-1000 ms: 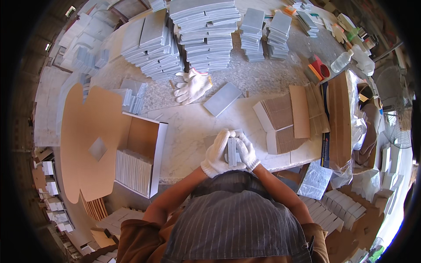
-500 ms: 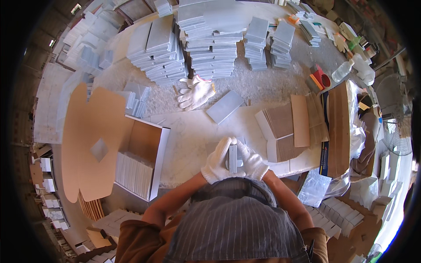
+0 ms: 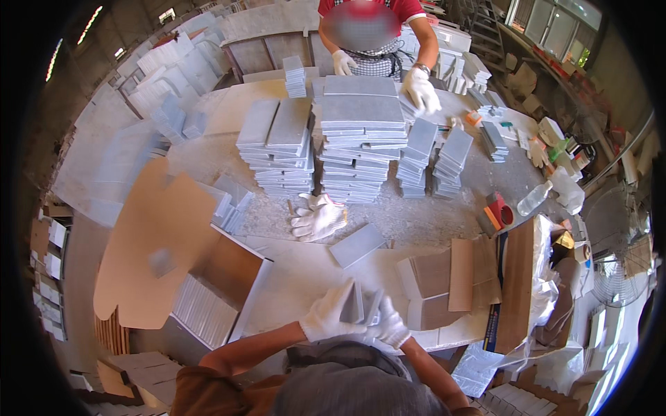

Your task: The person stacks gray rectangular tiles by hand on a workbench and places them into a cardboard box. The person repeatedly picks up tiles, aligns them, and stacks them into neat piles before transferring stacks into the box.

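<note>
My left hand (image 3: pixel 325 315), in a white knit glove, is closed on a grey tile (image 3: pixel 353 305) held on edge. Opposite it, my gloved right hand (image 3: pixel 390 326) grips a second grey tile (image 3: pixel 373 307), with a narrow gap between the two. Both hands are above the pale near part of the worktable (image 3: pixel 277 277). Just beyond them a single grey tile (image 3: pixel 357 245) lies flat. A pair of white gloves (image 3: pixel 319 218) rests to its left, in front of tall stacks of grey tiles (image 3: pixel 364 111).
An open carton (image 3: pixel 246 295) with a row of wrapped tiles stands at left, its brown flap (image 3: pixel 149 243) raised. Folded cardboard (image 3: pixel 433 288) lies at right, near a red tape dispenser (image 3: pixel 498 210) and a clear bottle (image 3: pixel 533 199). Across the table a co-worker's gloved hand (image 3: pixel 421 90) is beside the stacks.
The view has tilted up, bringing the co-worker into the picture. The two tiles, close together before, are now tilted apart between my hands.
</note>
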The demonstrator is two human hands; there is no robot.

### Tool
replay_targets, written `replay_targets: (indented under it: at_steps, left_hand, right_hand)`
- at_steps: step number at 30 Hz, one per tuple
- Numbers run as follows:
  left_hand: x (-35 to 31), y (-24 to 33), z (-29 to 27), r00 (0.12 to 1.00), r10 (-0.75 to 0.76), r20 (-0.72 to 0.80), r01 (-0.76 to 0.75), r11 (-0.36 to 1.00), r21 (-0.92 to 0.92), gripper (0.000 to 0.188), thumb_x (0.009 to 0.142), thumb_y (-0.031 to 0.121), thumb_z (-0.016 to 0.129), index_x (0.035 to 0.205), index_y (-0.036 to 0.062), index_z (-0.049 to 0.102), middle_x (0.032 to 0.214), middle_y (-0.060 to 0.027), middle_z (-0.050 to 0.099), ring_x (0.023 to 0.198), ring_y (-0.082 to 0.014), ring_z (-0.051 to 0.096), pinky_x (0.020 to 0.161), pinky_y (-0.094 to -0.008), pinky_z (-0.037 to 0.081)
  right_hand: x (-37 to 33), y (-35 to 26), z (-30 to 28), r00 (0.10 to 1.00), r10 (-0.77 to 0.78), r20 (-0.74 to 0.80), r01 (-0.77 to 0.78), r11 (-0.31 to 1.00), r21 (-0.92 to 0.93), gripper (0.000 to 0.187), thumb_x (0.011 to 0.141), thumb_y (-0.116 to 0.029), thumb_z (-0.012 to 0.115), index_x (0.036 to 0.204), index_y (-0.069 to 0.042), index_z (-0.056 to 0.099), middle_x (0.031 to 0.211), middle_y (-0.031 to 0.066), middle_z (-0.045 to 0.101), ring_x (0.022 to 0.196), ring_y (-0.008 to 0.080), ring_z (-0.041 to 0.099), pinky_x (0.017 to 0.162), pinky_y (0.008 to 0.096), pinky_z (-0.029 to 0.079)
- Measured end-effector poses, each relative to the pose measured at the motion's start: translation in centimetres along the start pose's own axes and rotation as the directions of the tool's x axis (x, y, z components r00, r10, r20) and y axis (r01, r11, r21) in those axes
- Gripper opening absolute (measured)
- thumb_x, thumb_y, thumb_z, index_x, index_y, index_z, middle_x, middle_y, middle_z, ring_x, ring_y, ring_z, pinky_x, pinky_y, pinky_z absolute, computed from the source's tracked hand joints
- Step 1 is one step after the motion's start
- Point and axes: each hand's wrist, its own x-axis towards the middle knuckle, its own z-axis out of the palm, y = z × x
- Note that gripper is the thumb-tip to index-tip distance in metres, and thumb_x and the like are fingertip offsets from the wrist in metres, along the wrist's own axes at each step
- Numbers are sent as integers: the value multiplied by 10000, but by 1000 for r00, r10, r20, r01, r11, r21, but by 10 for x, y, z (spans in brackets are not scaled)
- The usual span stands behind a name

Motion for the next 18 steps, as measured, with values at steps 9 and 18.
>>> replay_targets:
  at_steps: [9,18]
  left_hand:
    - [138,56,-210,762,-384,-521,555,803,219,1168,765,562,822,1595,-1,223,1553,-335,335,1437,-456,384,1174,-476,357]
    - [256,-26,-331,675,-467,-572,731,527,433,1014,739,715,719,1409,-29,555,1377,-279,607,1296,-384,593,1061,-440,483]
  right_hand:
    - [-10,-17,-21,969,122,-217,30,808,588,1000,631,-389,977,1368,-49,393,1010,44,534,888,158,545,770,330,515]
    - [9,-16,-28,991,70,-117,15,798,602,1138,665,-550,933,1459,64,395,1249,94,581,1136,201,541,1026,368,453]
